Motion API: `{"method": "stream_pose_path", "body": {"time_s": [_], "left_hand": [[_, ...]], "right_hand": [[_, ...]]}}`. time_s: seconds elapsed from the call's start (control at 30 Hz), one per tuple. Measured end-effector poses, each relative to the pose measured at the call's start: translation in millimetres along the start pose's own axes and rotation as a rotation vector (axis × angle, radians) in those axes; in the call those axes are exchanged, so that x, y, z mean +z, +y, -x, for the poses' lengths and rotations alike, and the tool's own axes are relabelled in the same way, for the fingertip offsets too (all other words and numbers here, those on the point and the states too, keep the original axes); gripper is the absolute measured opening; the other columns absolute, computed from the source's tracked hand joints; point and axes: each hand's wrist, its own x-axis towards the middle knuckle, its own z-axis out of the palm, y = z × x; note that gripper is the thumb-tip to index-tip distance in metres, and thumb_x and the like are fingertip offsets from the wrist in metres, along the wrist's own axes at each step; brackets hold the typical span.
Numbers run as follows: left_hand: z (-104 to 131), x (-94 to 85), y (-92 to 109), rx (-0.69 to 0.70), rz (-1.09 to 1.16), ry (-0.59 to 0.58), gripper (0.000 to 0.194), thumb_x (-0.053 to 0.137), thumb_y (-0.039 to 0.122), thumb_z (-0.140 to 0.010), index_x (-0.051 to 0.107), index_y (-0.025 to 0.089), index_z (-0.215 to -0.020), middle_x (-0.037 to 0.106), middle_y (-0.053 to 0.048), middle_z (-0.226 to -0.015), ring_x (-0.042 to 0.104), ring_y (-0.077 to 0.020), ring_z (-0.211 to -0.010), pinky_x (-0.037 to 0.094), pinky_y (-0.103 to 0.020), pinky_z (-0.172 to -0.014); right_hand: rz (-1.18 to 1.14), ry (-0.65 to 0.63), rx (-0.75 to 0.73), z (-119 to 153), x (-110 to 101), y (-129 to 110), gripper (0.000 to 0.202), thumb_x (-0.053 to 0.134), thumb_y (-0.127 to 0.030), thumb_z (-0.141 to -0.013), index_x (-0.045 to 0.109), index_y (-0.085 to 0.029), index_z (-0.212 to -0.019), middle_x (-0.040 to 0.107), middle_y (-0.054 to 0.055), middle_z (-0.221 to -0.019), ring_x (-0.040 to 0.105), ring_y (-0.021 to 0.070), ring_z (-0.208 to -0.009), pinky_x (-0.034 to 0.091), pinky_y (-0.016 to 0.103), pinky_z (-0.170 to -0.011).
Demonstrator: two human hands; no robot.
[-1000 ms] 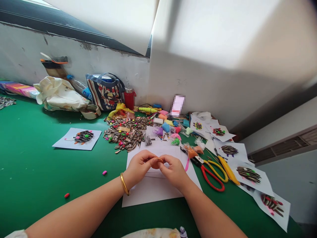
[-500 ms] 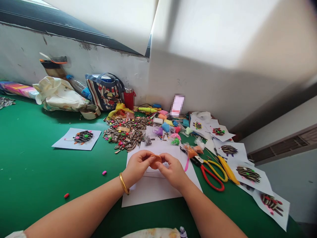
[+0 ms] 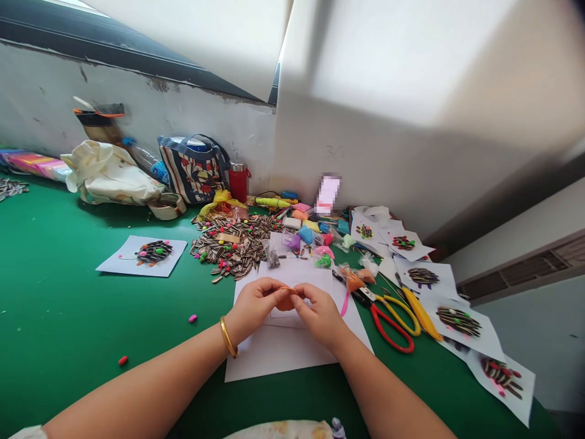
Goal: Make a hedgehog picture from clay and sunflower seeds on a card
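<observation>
Between the fingertips of both hands is a flattened disc of orange-brown modelling clay [image 3: 286,301]. My left hand [image 3: 256,306], with a gold bangle on the wrist, pinches its left edge. My right hand [image 3: 321,316] is closed on its right edge, thumb in front. Both hands hover over white paper sheets [image 3: 292,353] on the green table. Just beyond lies a heap of striped sunflower seeds [image 3: 247,238] mixed with bright little beads. Beside it are several lumps of coloured clay [image 3: 305,234], and packets of orange clay [image 3: 353,280] sit right of my hands.
Red-handled scissors [image 3: 390,329], yellow-handled scissors [image 3: 402,314] and a yellow utility knife [image 3: 421,314] lie at right. Seed-picture cards [image 3: 461,323] line the right edge; another card [image 3: 130,262] is at left. A patterned bag [image 3: 194,174], red flask [image 3: 238,183] and phone [image 3: 328,195] stand by the wall.
The clay disc has tipped and its upper edge is now pinched, so less of its round face shows. Both thumbs have shifted slightly upward; the arms stay almost in place.
</observation>
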Motion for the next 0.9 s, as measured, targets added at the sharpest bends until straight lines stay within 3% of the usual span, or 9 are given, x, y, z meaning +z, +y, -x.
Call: {"method": "stream_pose_path", "body": {"time_s": [0.13,0.33,0.47,0.6,0.77,0.9], "left_hand": [[1.0,0.8,-1.3,0.07,-0.072,0.028,0.023,0.068,0.034,-0.076,0.072,0.02,-0.094,0.072,-0.005,-0.093,0.067,-0.0196,-0.086,0.053,-0.03,-0.078],[2.3,0.4,2.3,0.036,-0.048,0.067,0.02,0.066,0.036,-0.078,0.072,0.018,-0.082,0.071,-0.005,-0.08,0.066,-0.0193,-0.076,0.054,-0.03,-0.072],[1.8,0.4,1.7,-0.003,0.075,0.024,0.03,0.064,0.04,-0.08,0.07,0.015,-0.098,0.072,-0.008,-0.091,0.067,-0.0209,-0.082,0.054,-0.034,-0.077],[3.8,2.0,-0.4,0.057,0.051,-0.027,0.038,0.068,0.035,-0.077,0.065,0.019,-0.112,0.07,-0.009,-0.103,0.066,-0.022,-0.094,0.053,-0.035,-0.084],[2.8,1.7,0.9,0.075,-0.065,0.03,0.019,0.065,0.034,-0.078,0.069,0.018,-0.087,0.07,-0.005,-0.087,0.065,-0.0195,-0.083,0.053,-0.032,-0.078],[1.9,2.3,0.4,0.042,0.025,0.044,0.02,0.062,0.036,-0.08,0.064,0.017,-0.086,0.069,-0.004,-0.083,0.065,-0.0175,-0.077,0.054,-0.03,-0.072]], "right_hand": [[0.036,0.02,-0.003,0.0,-1.3,0.6,0.015,0.049,-0.023,-0.091,0.064,-0.022,-0.091,0.068,0.0,-0.086,0.06,0.0158,-0.081,0.044,0.026,-0.075],[0.055,0.04,0.002,0.6,-0.6,0.7,0.013,0.053,-0.03,-0.09,0.063,-0.022,-0.092,0.067,0.0,-0.086,0.059,0.0158,-0.081,0.043,0.026,-0.072],[0.071,0.016,0.009,0.3,0.3,2.5,0.014,0.053,-0.03,-0.09,0.063,-0.022,-0.091,0.067,0.0,-0.086,0.058,0.0149,-0.079,0.042,0.025,-0.07],[0.164,0.028,0.013,-1.1,1.2,5.0,0.013,0.052,-0.025,-0.087,0.06,-0.02,-0.078,0.064,-0.001,-0.075,0.056,0.0136,-0.071,0.039,0.024,-0.064],[0.174,0.018,-0.014,-1.3,2.3,1.8,0.01,0.055,-0.025,-0.085,0.062,-0.02,-0.079,0.064,-0.001,-0.075,0.055,0.0141,-0.071,0.04,0.025,-0.066],[0.12,-0.001,-0.02,-1.3,2.2,0.5,0.012,0.055,-0.029,-0.086,0.065,-0.021,-0.086,0.066,0.001,-0.082,0.057,0.016,-0.077,0.042,0.026,-0.07]]}}
